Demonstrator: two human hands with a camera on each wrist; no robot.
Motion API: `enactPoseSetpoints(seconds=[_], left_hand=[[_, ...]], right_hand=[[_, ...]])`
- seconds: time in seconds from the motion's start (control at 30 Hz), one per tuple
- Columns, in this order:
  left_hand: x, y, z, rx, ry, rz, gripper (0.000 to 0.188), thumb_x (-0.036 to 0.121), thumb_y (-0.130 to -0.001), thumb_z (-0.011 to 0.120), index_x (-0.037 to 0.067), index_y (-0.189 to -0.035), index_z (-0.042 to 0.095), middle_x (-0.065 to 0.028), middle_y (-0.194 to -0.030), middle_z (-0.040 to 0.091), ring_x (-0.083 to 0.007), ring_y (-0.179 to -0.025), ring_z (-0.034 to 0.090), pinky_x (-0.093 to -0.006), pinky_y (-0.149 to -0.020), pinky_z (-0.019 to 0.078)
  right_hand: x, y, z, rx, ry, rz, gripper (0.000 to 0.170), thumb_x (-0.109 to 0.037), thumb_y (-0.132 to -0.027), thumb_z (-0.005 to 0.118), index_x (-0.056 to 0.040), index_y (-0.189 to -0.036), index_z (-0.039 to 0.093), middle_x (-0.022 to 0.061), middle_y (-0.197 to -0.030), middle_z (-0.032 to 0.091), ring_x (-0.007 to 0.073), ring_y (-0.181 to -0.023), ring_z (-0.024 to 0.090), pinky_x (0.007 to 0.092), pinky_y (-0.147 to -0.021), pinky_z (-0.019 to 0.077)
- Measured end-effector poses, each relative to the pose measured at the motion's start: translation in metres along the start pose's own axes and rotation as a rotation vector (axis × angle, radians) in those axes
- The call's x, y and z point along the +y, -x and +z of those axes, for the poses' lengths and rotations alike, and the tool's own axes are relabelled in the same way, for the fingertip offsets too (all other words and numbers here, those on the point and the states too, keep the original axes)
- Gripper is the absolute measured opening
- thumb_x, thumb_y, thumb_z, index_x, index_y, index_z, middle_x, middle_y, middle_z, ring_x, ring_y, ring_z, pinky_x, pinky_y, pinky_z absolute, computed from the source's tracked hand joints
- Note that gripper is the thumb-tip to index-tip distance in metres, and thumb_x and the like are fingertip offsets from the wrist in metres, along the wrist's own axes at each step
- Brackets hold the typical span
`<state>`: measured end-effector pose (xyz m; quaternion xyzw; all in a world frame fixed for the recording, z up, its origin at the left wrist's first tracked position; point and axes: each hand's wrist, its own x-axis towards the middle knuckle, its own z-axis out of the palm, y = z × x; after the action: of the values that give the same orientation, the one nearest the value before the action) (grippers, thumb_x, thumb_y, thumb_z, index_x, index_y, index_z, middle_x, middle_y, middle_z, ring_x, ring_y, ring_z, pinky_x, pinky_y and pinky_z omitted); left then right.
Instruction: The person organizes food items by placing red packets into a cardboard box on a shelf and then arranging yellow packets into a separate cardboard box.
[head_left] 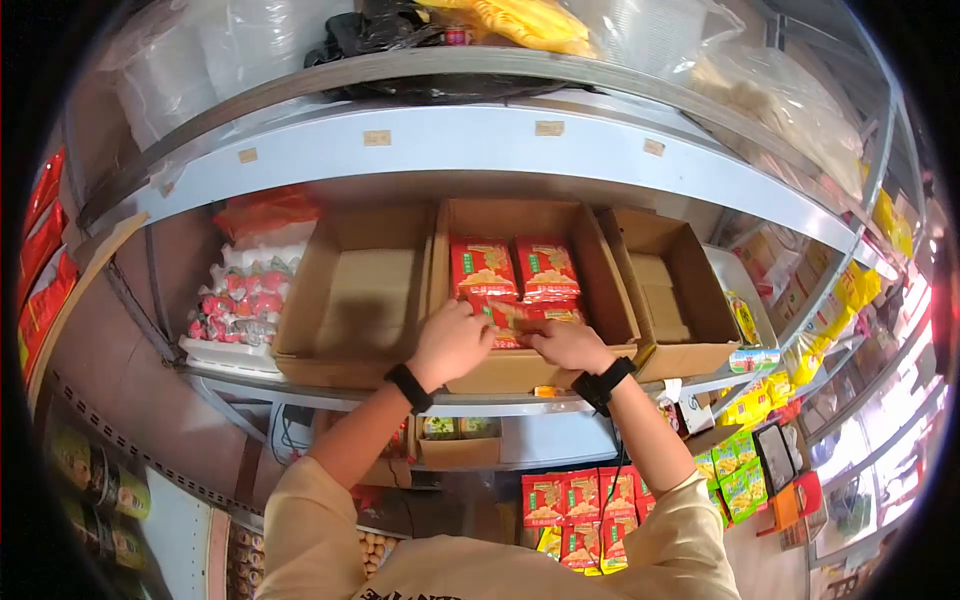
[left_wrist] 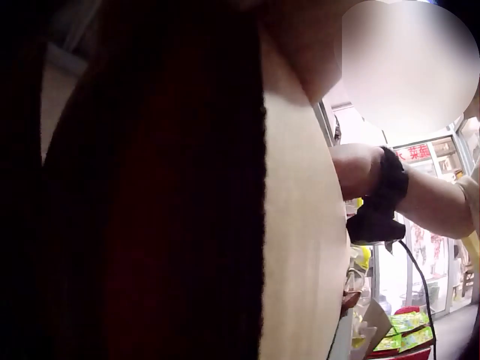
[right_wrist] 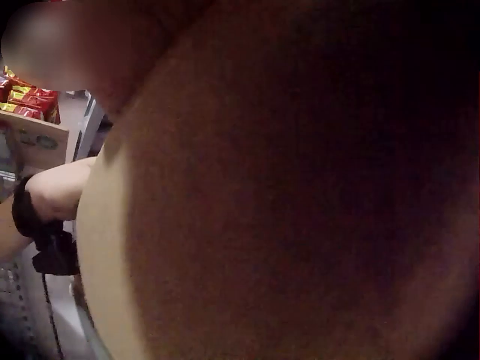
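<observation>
In the head view my left hand (head_left: 452, 342) and right hand (head_left: 570, 345) reach over the front wall of the middle cardboard box (head_left: 610, 290). Between them, a red snack packet (head_left: 508, 318) lies low at the front of the box, and the curled fingers of each hand hold one side of it. Two more red packets (head_left: 482, 268) lie flat side by side behind it. The cardboard wall (left_wrist: 300, 225) fills much of the left wrist view, hiding the left fingers. Likewise, dark cardboard (right_wrist: 262, 202) covers most of the right wrist view.
An open cardboard box (head_left: 370, 290) stands left of the middle one, another (head_left: 660, 290) to its right. Further left, a white tray (head_left: 235, 355) holds red-and-white wrapped items. A shelf beam (head_left: 460, 140) runs above. Several red packets (head_left: 580, 495) hang below.
</observation>
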<state>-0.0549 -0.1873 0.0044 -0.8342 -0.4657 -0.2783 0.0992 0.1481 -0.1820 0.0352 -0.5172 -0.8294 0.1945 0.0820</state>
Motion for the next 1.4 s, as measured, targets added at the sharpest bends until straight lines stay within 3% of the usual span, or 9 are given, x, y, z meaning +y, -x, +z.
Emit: enactPoseSetpoints(seconds=[0.47, 0.57, 0.67, 0.77, 0.97, 1.07, 1.2, 1.3, 1.4], left_hand=[[-0.008, 0.002, 0.021, 0.199, -0.222, 0.153, 0.05, 0.035, -0.087, 0.042, 0.006, -0.051, 0.062, -0.0115, -0.057, 0.06, -0.0266, -0.064, 0.059, -0.0378, -0.07, 0.0425], [0.003, 0.002, 0.003, -0.204, -0.223, 0.014, 0.05, 0.034, -0.088, 0.04, 0.008, -0.05, 0.06, -0.0088, -0.054, 0.058, -0.0257, -0.057, 0.058, -0.036, -0.063, 0.0403], [0.004, -0.001, -0.001, -0.323, -0.238, 0.029, 0.046, 0.032, -0.089, 0.038, 0.011, -0.057, 0.063, -0.0063, -0.057, 0.06, -0.0247, -0.057, 0.058, -0.0359, -0.062, 0.0401], [-0.002, -0.001, 0.006, -0.372, -0.222, 0.031, 0.055, 0.038, -0.09, 0.03, 0.012, -0.056, 0.063, -0.0024, -0.054, 0.06, -0.0226, -0.056, 0.058, -0.0351, -0.07, 0.0387], [0.012, -0.017, -0.017, -0.694, -0.115, -0.153, 0.066, 0.05, -0.091, 0.02, 0.01, -0.075, 0.069, -0.0013, -0.081, 0.068, -0.0194, -0.086, 0.06, -0.0345, -0.084, 0.0368], [0.008, -0.014, -0.011, -0.607, -0.114, -0.114, 0.07, 0.055, -0.09, 0.017, 0.01, -0.071, 0.066, -0.0057, -0.079, 0.067, -0.0239, -0.081, 0.061, -0.0356, -0.072, 0.0455], [0.019, -0.012, -0.026, -0.606, -0.126, -0.154, 0.059, 0.048, -0.092, 0.022, 0.009, -0.088, 0.066, -0.0095, -0.084, 0.066, -0.0271, -0.087, 0.06, -0.0353, -0.077, 0.0444], [0.025, 0.012, -0.015, 0.1, 0.229, -0.104, 0.042, 0.037, -0.094, 0.032, 0.007, -0.102, 0.061, -0.0131, -0.098, 0.063, -0.0295, -0.095, 0.057, -0.0387, -0.081, 0.043], [0.052, 0.046, -0.036, 0.169, 0.541, -0.036, 0.031, 0.018, -0.092, 0.042, 0.002, -0.115, 0.054, -0.0151, -0.12, 0.053, -0.0297, -0.115, 0.047, -0.0368, -0.097, 0.0348]], right_hand=[[0.032, -0.035, 0.023, -0.172, -0.416, -0.217, 0.039, -0.025, -0.085, 0.044, -0.0044, -0.116, 0.054, 0.0155, -0.109, 0.059, 0.0287, -0.102, 0.056, 0.0317, -0.088, 0.042], [0.022, -0.026, 0.016, -0.131, -0.292, -0.174, 0.039, -0.028, -0.085, 0.042, -0.0047, -0.113, 0.056, 0.0156, -0.107, 0.06, 0.0295, -0.101, 0.056, 0.0343, -0.087, 0.0425], [0.006, -0.019, 0.009, -0.096, -0.053, -0.064, 0.04, -0.03, -0.087, 0.037, -0.0046, -0.112, 0.056, 0.0161, -0.111, 0.058, 0.0302, -0.103, 0.054, 0.0364, -0.089, 0.0412], [0.036, -0.044, 0.023, -0.234, 0.051, -0.339, 0.042, -0.03, -0.089, 0.031, -0.0052, -0.114, 0.055, 0.0161, -0.117, 0.055, 0.0308, -0.106, 0.052, 0.0369, -0.091, 0.0394], [0.02, -0.036, 0.012, -0.34, -0.06, -0.237, 0.048, -0.034, -0.093, 0.024, -0.0044, -0.121, 0.049, 0.0157, -0.123, 0.051, 0.033, -0.112, 0.048, 0.0365, -0.095, 0.0368], [0.025, -0.036, 0.013, -0.327, 0.011, -0.242, 0.051, -0.038, -0.094, 0.022, -0.0051, -0.122, 0.048, 0.0173, -0.122, 0.051, 0.0336, -0.113, 0.047, 0.0372, -0.095, 0.0365], [-0.016, 0.009, 0.006, 0.176, 0.157, 0.03, 0.038, -0.03, -0.088, 0.038, -0.0049, -0.108, 0.058, 0.0165, -0.109, 0.058, 0.0334, -0.102, 0.052, 0.0389, -0.085, 0.0398], [-0.006, 0.042, 0.032, 0.782, 0.09, -0.313, 0.018, -0.014, -0.081, 0.051, -0.0062, -0.094, 0.06, 0.011, -0.098, 0.06, 0.0283, -0.094, 0.052, 0.0353, -0.081, 0.0373], [0.008, 0.107, 0.065, 0.947, -0.113, -0.287, 0.013, -0.007, -0.078, 0.053, -0.0047, -0.088, 0.061, 0.0093, -0.093, 0.061, 0.0276, -0.089, 0.052, 0.0346, -0.081, 0.036]])
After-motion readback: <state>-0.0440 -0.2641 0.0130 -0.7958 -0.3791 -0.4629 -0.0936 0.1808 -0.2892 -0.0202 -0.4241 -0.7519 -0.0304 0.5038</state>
